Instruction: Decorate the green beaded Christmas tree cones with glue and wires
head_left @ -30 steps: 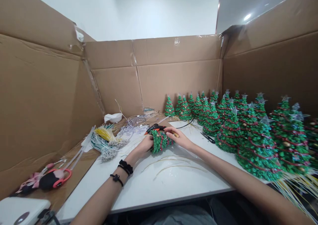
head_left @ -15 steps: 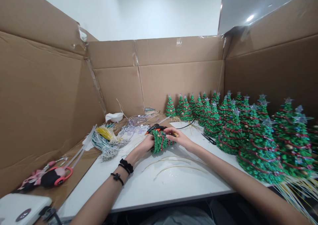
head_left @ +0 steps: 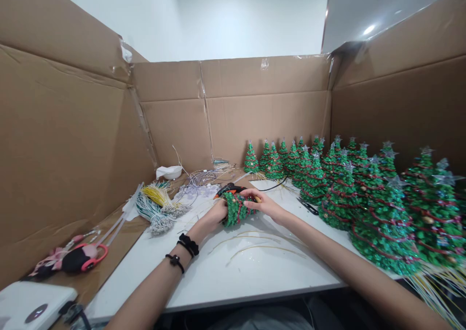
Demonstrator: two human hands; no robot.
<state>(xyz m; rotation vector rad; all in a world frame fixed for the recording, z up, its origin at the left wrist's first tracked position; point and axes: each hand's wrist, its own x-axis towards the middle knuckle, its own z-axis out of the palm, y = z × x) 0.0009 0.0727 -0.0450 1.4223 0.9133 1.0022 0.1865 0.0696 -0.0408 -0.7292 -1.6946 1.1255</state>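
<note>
Miniature green Christmas tree [head_left: 237,209], lying sideways, gripped between left hand [head_left: 217,212] and right hand [head_left: 262,203], fingers [head_left: 249,192] curled around it

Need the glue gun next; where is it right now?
In the head view, the orange-and-black glue gun sits just beyond the small green tree ornament between the left hand and right hand.

Two hands [head_left: 264,203], one glue gun [head_left: 227,189], one held tree [head_left: 236,209], two black wristbands [head_left: 188,244], about twenty standing trees [head_left: 386,228].
</note>
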